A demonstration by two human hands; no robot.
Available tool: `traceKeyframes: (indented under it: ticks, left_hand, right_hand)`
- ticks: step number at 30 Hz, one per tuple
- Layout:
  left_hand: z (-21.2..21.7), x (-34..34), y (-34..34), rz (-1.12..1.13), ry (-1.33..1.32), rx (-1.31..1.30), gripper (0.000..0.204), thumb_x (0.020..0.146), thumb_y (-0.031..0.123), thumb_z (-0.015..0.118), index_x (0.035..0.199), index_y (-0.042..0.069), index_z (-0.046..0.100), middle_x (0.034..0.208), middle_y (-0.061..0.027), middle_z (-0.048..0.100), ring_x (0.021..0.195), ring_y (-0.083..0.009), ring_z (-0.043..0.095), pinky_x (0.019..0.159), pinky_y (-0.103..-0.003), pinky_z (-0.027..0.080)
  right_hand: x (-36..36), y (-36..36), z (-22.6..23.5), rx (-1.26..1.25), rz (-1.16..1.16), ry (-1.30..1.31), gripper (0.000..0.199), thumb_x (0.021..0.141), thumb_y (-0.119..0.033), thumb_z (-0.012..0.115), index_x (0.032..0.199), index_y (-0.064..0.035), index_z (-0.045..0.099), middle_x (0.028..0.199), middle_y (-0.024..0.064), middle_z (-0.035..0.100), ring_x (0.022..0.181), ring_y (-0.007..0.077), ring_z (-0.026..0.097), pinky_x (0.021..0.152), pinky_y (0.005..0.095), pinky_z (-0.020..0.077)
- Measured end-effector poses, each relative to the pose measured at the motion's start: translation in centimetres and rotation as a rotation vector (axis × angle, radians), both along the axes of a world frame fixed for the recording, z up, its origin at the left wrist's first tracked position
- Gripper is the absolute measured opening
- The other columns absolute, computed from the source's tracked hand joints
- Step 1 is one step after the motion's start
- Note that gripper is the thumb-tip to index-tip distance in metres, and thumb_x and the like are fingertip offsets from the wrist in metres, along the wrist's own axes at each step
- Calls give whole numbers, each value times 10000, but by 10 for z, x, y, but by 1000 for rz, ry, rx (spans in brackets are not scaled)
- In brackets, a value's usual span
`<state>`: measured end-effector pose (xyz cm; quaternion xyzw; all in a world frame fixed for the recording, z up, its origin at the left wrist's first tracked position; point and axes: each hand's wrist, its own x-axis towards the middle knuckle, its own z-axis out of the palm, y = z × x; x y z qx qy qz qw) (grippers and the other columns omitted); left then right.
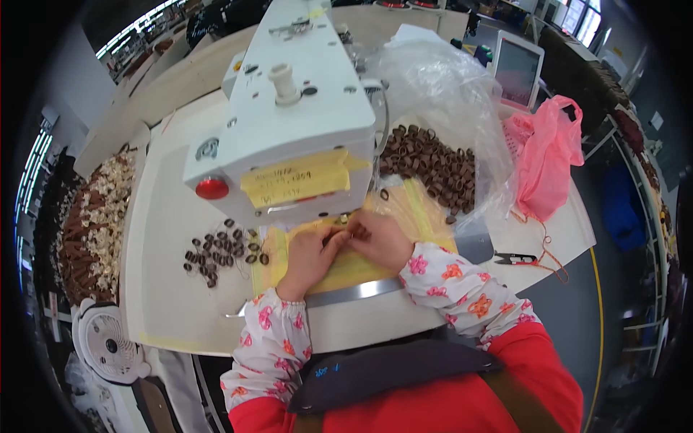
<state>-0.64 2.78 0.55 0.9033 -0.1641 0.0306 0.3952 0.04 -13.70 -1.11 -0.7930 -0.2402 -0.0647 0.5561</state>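
Observation:
My left hand [310, 257] and my right hand [382, 240] meet in front of the white sewing machine [307, 119], low over its bed covered in yellow tape [346, 273]. The fingertips of both are pinched together; whatever sits between them is too small and covered to make out. One brown loop [384, 194] lies just beyond my right hand. To the left of my left hand are several loose dark brown loops [220, 249] with thread ends. A large heap of brown loops [433, 167] spills from a clear plastic bag [451, 79] at the right.
Thread snips [515, 257] and orange string [552, 252] lie near the table's right edge, below a pink plastic bag [546, 162]. Behind that bag stands a tablet screen [517, 72]. A white fan [108, 343] is at the lower left. A red button [212, 189] sticks out from the machine.

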Motion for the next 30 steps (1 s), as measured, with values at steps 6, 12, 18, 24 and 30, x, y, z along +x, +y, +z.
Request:
traceKeyframes:
  ticks: [6, 12, 18, 24, 30]
  left_hand:
    - [-4, 4, -2, 134, -138, 93, 198, 772, 266, 598, 846, 92, 657, 674, -93, 621, 628, -253, 595, 572, -351, 444]
    - [-8, 9, -7, 201, -119, 111, 224, 744, 236, 648, 843, 36, 664, 662, -112, 620, 571, -200, 587, 541, -285, 438]
    - [-13, 18, -4, 227, -84, 113, 262, 739, 258, 663, 881, 38, 663, 697, -101, 643, 597, -173, 601, 563, -268, 446]
    - [-22, 23, -3, 253, -150, 7, 230, 740, 302, 623, 803, 87, 673, 659, -82, 628, 572, -246, 586, 529, -321, 443]
    - [-17, 22, -5, 265, -52, -12, 211, 750, 289, 620, 819, 96, 670, 681, -66, 636, 580, -224, 591, 533, -307, 443]
  right_hand:
    - [12, 1, -1, -37, -110, 1, 129, 660, 4, 648, 766, 16, 576, 706, 134, 589, 615, 240, 590, 564, 304, 466]
    - [24, 3, -6, -80, -137, -100, 107, 660, -15, 650, 736, 13, 579, 694, 128, 581, 631, 270, 574, 564, 336, 454]
    - [27, -1, -7, -96, -177, -130, 82, 671, -21, 639, 713, 12, 576, 681, 129, 569, 641, 289, 559, 572, 354, 438]
    - [27, 1, -5, -93, -192, -111, 79, 679, -36, 630, 693, 16, 573, 646, 128, 563, 584, 276, 556, 541, 350, 433]
    - [30, 1, -5, -70, -200, -76, 83, 682, -46, 621, 677, 17, 567, 625, 135, 566, 546, 275, 552, 520, 348, 429]
